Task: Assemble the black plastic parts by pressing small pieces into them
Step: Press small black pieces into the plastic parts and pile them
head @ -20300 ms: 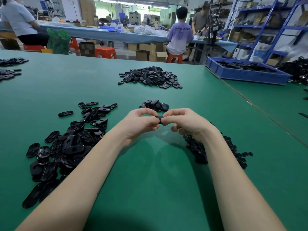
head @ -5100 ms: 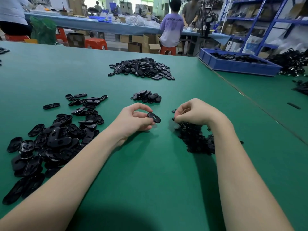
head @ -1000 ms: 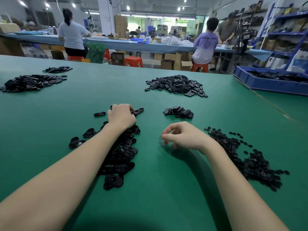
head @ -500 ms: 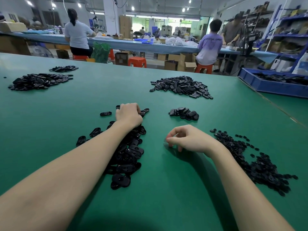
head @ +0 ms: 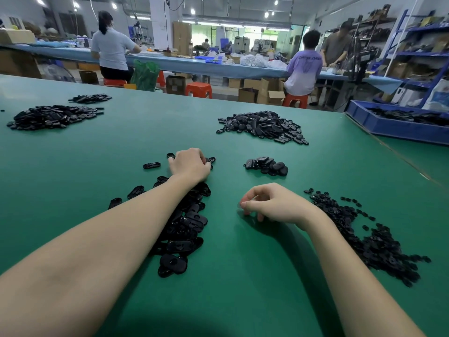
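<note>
Left hand [head: 190, 165] curled over oval-shell pile [head: 184, 227] for picking – grasp hidden; right hand [head: 272, 203] loosely pinched, contents unclear, kept beside small-piece pile [head: 374, 239]

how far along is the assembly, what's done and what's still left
Apparently done: a small heap ahead of the hands, perhaps the bigger pile beyond. In hand: left hand reaching into the oval parts; right hand pinched, its contents unclear. Left: most ovals and small pieces.
</note>
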### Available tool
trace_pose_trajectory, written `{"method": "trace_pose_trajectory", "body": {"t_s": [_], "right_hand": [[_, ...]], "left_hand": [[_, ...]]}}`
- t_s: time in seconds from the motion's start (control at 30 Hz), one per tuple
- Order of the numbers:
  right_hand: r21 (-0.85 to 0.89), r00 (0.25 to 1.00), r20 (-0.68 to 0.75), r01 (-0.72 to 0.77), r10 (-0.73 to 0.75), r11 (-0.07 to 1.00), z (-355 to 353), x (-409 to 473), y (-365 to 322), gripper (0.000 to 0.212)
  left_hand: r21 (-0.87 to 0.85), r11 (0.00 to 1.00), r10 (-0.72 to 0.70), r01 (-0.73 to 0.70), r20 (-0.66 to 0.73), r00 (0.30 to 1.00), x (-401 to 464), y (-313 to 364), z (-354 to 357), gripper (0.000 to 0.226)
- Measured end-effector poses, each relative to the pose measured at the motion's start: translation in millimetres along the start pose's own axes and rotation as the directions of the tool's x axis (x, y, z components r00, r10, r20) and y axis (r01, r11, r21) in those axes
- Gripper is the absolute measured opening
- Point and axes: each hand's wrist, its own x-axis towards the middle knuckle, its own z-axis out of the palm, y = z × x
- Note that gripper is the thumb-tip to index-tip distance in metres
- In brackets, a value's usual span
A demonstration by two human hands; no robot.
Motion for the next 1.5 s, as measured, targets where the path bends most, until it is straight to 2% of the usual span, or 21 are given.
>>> {"method": "trace_pose_trajectory", "body": {"t_s": [0.13,0.33,0.47,0.53,0.63,0.7,0.77,0.87,1.0,1.07,1.3,1.4,1.5], "right_hand": [[0.006,1.000,0.003,0.004,-0.004,1.000,-1,-1,0,0.010],[0.018,1.000,0.009,-0.001,0.001,1.000,-1,-2,-1,0.012],[0.031,1.000,0.023,-0.009,0.008,0.999,-2,-3,-2,0.013],[0.043,1.000,0.028,-0.008,0.007,0.999,-4,-4,-1,0.012],[0.108,0.997,-0.073,-0.017,0.025,0.994,-11,-5,4,0.012],[0.113,0.983,-0.172,-0.039,0.058,0.993,-21,-6,10,0.011],[0.083,0.967,-0.236,-0.076,0.094,0.994,-34,-10,19,0.010],[0.059,0.923,-0.347,-0.156,0.167,0.986,-51,-17,34,0.011],[-0.019,0.746,-0.598,-0.379,0.293,0.925,-64,-23,52,0.012],[-0.069,0.686,-0.658,-0.466,0.311,0.882,-63,-23,58,0.013],[-0.201,0.697,-0.664,-0.514,0.269,0.834,-45,-14,66,0.030],[-0.234,0.693,-0.673,-0.530,0.257,0.815,-40,-12,68,0.028],[-0.206,0.655,-0.717,-0.527,0.240,0.825,-41,-12,70,0.020]], "left_hand": [[-0.026,0.999,-0.043,0.043,-0.011,0.999,-2,5,1,0.005],[-0.170,0.984,-0.052,0.052,0.002,0.999,-4,9,-2,0.035],[-0.283,0.958,-0.040,0.043,0.017,0.999,-8,14,-9,0.041],[-0.398,0.917,-0.015,0.013,-0.001,1.000,-15,23,-13,0.043],[-0.676,0.737,0.023,-0.004,0.019,1.000,-37,46,-13,0.038],[-0.826,0.558,0.058,0.077,0.131,0.990,-59,63,-9,0.032],[-0.897,0.395,0.088,0.198,0.251,0.964,-80,79,-4,0.026],[-0.905,0.271,0.129,0.327,0.371,0.920,-102,96,3,0.019],[-0.871,0.247,0.165,0.425,0.470,0.867,-117,98,15,0.014],[-0.869,0.226,0.179,0.440,0.481,0.858,-120,94,21,0.011],[-0.891,0.151,0.183,0.429,0.451,0.874,-121,88,26,0.010],[-0.892,0.135,0.191,0.432,0.451,0.872,-121,87,28,0.011],[-0.895,0.130,0.188,0.427,0.445,0.875,-121,87,28,0.011]]}}
